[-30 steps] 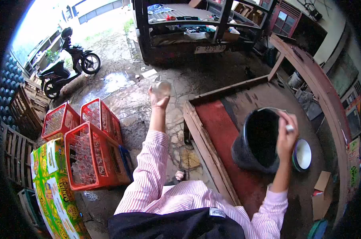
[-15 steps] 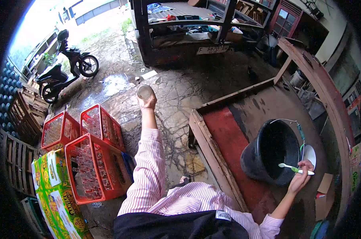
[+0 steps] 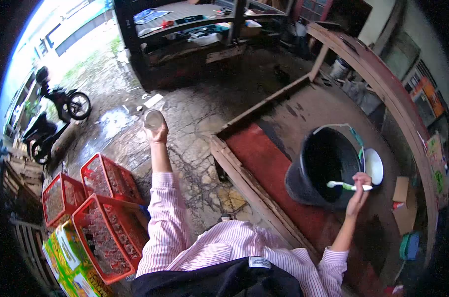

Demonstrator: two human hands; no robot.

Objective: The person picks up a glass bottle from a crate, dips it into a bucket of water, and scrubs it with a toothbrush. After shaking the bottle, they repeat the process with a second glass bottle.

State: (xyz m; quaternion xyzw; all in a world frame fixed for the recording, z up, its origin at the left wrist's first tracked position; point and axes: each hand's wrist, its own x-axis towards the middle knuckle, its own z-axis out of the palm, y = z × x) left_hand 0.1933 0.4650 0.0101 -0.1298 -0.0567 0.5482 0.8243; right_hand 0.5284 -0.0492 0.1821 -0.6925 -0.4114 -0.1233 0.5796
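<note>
My left hand (image 3: 158,134) is stretched out over the cracked floor, its fingers wrapped round a round, clear container (image 3: 153,119), possibly a glass or jar. On the right, my right hand (image 3: 359,190) grips a white and green brush (image 3: 347,186), whose white head points left across the opening of a black bucket (image 3: 301,177). The bucket is tilted on a red and brown wooden surface (image 3: 258,144). Just behind my right hand lies a white round dish or lid (image 3: 374,167).
Red crates (image 3: 107,237) of bottles and green-yellow cartons (image 3: 68,255) stand at the left. A motorbike (image 3: 53,111) is farther back. A dark wooden frame (image 3: 185,29) spans the back. Cardboard (image 3: 403,210) lies at the right, beside a curved wooden beam (image 3: 393,94).
The view has turned and shifted, so the crates, bucket and motorbike sit differently in the picture. Both hands keep hold of the container and the brush.
</note>
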